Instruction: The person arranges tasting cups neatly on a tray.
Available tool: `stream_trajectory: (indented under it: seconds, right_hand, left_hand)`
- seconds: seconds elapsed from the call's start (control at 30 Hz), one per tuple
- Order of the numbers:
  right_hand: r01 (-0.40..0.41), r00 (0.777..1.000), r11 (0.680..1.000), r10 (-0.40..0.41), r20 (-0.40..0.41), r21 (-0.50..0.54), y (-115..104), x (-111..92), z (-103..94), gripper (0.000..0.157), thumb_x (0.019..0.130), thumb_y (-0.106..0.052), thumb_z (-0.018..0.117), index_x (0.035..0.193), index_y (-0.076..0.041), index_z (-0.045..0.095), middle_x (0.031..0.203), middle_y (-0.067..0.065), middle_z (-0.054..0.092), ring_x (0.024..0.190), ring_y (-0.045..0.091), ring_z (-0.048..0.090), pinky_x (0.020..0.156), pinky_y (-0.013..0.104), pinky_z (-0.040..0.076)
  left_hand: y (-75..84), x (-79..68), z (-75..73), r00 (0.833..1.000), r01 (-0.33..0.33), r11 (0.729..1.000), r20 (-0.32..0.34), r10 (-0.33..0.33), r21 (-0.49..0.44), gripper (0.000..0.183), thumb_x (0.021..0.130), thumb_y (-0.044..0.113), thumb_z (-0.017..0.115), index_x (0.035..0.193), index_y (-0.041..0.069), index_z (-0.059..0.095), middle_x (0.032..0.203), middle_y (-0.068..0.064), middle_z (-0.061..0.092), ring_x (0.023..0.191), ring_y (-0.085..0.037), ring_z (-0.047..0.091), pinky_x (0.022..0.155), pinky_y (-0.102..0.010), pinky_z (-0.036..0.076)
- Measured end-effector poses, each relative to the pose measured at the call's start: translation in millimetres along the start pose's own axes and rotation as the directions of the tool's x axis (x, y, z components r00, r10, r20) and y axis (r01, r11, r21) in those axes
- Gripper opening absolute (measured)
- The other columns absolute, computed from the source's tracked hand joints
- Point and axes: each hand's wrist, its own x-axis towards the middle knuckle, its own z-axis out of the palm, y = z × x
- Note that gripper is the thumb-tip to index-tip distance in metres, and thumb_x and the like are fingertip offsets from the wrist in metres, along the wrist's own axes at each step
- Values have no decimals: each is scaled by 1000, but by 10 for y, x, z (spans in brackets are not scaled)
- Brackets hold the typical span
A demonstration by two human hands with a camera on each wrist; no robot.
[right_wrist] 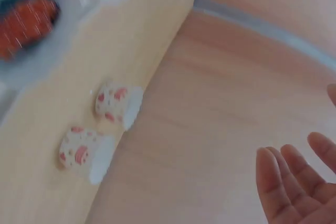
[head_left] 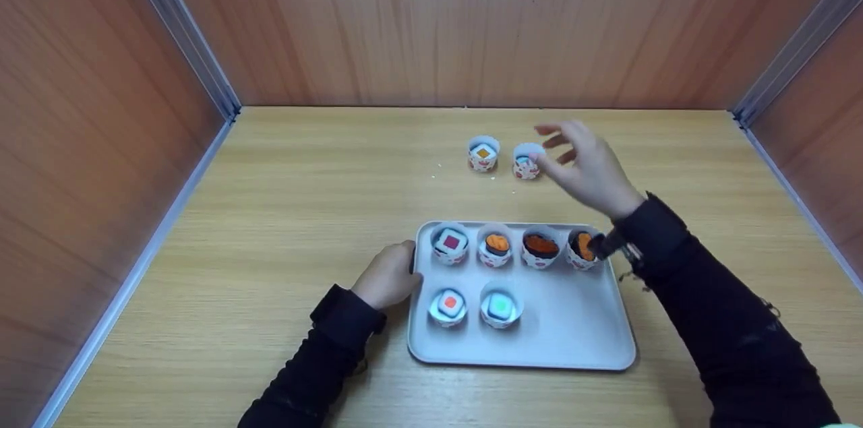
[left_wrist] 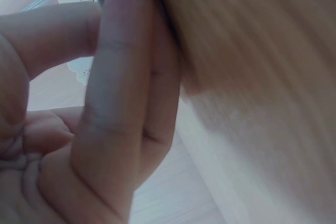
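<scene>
My left hand (head_left: 388,276) grips the left rim of a light grey tray (head_left: 573,333), thumb on the upper side. In the left wrist view its bent fingers (left_wrist: 118,77) fill the foreground. Sushi-like pieces in patterned paper cups stand on the tray: several in the back row, such as one with a dark red topping (head_left: 541,246), and two at front left, one with a green centre (head_left: 501,305). Above the table, my right hand (head_left: 590,168) holds nothing, fingers spread and slightly bent. It overlaps a paper cup (head_left: 526,168) in the head view but appears apart from it in the right wrist view.
Left of that cup, another paper cup (head_left: 483,160) holds a piece with an orange-brown centre. White crumbs (head_left: 493,178) dot the table between the cups and tray. Wooden panels (head_left: 465,23) enclose the table at the back and both sides.
</scene>
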Motion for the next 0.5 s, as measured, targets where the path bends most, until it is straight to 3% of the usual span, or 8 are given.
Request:
stream_trajectory:
  seconds: [0.17, 0.3, 0.5]
  right_hand:
    - [-76, 997, 997, 76, -32, -29, 167, 263, 13, 44, 94, -23, 65, 131, -2, 54, 124, 19, 56, 110, 33, 58, 84, 45, 51]
    - [-140, 990, 988, 139, -11, -69, 282, 438, 61, 51, 94, -28, 64, 137, -5, 50, 132, 19, 51, 119, 34, 52, 93, 49, 49]
    - [-242, 964, 964, 252, 83, -113, 443, 642, 124, 75, 91, -44, 65, 152, -15, 32, 159, 15, 25, 145, 35, 29, 115, 53, 30]
  left_hand:
    - [0, -12, -9, 1000, -12, 1000, -8, 12, 25, 32, 85, -2, 61, 117, -5, 60, 104, -16, 67, 88, -21, 59, 86, -40, 54]
    - [-9, -21, -2, 999, -25, 999, -18, 26, 48, 28, 85, -2, 61, 112, -4, 60, 97, -13, 66, 82, -20, 56, 78, -37, 52]
    - [-12, -38, 5, 998, -45, 998, -31, 46, 37, 28, 84, -3, 61, 112, -5, 61, 99, -15, 67, 84, -20, 57, 80, -39, 53]
